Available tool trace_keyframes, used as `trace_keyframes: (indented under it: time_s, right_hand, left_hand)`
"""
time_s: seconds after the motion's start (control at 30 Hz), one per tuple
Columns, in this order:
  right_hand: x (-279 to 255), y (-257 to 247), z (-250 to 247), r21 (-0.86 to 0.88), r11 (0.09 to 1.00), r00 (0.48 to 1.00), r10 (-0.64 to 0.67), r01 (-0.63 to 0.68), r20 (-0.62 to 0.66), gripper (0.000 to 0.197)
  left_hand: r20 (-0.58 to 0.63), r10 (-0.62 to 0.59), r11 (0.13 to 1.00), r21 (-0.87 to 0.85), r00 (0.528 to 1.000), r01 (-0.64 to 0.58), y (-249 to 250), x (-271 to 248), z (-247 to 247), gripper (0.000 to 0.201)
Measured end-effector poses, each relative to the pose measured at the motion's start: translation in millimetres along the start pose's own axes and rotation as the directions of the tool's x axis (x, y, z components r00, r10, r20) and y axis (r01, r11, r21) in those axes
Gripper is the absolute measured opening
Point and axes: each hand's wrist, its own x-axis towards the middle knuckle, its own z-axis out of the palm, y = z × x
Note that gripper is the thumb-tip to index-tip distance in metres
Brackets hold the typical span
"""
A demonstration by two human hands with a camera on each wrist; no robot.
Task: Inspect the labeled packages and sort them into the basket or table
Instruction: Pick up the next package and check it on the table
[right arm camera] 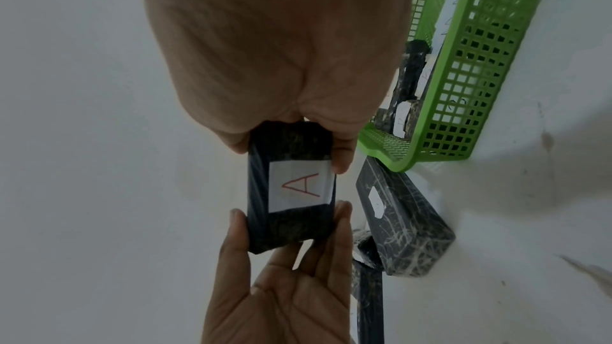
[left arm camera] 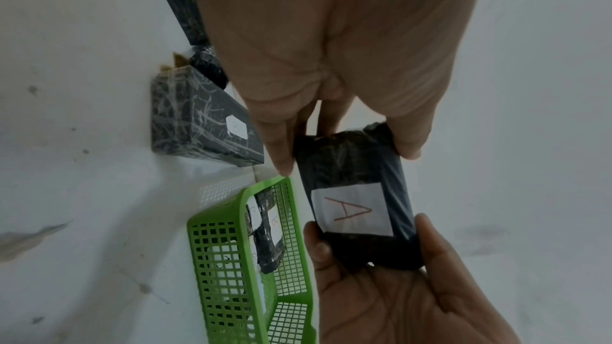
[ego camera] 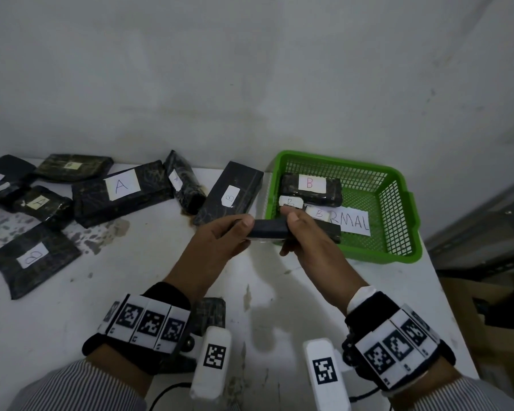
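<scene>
Both hands hold one small black package (ego camera: 268,229) above the table, just left of the green basket (ego camera: 398,185). My left hand (ego camera: 220,235) grips its left end and my right hand (ego camera: 300,232) grips its right end. Its white label with a red A (left arm camera: 351,208) faces down, so only the wrist views show the label (right arm camera: 301,186). Inside the basket lie black packages labelled B (ego camera: 310,186) on a sheet reading "RMAL" (ego camera: 353,222).
Several black packages lie on the white table (ego camera: 72,307) to the left, among them a large A (ego camera: 122,194), a B (ego camera: 230,197) next to the basket and another B (ego camera: 33,256) nearer me. The table's right edge runs past the basket; boxes (ego camera: 487,307) stand beyond it.
</scene>
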Motion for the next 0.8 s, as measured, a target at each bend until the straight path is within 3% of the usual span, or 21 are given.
trace_keyframes:
  time_s: [0.07, 0.17, 0.2, 0.27, 0.33, 0.57, 0.8]
  right_hand:
    - [1, 1, 0, 0.069, 0.998, 1.0, 0.012, -0.013, 0.013, 0.051]
    - [5, 2, -1, 0.138, 0.989, 0.998, 0.045, -0.049, 0.037, 0.066]
    - [6, 1, -2, 0.112, 0.992, 0.998, 0.052, -0.056, 0.034, 0.071]
    - [7, 0, -3, 0.061, 0.996, 0.998, 0.066, -0.067, 0.015, 0.078]
    - [11, 1, -2, 0.115, 0.991, 0.997, 0.068, -0.07, 0.022, 0.073]
    - [12, 4, 3, 0.254, 0.967, 1.0, 0.017, -0.023, 0.025, 0.041]
    - [13, 6, 4, 0.167, 0.986, 1.0, -0.017, 0.021, -0.023, 0.023]
  left_hand:
    - [0.031, -0.078, 0.996, -0.03, 0.996, 0.079, 0, 2, -3, 0.047]
    - [0.072, -0.158, 0.982, -0.094, 0.985, 0.165, 2, 2, -5, 0.03]
    - [0.058, -0.167, 0.979, -0.113, 0.984, 0.172, 2, 2, -5, 0.036]
    - [0.036, -0.143, 0.986, -0.079, 0.989, 0.145, -2, 3, -7, 0.066]
    - [0.035, -0.093, 0.996, 0.007, 0.995, 0.093, -2, 3, -6, 0.076]
    - [-0.037, -0.059, 0.998, 0.007, 0.998, 0.059, 5, 5, -4, 0.039]
    - [-0.05, 0.027, 0.997, 0.077, 0.998, -0.023, 9, 1, 0, 0.023]
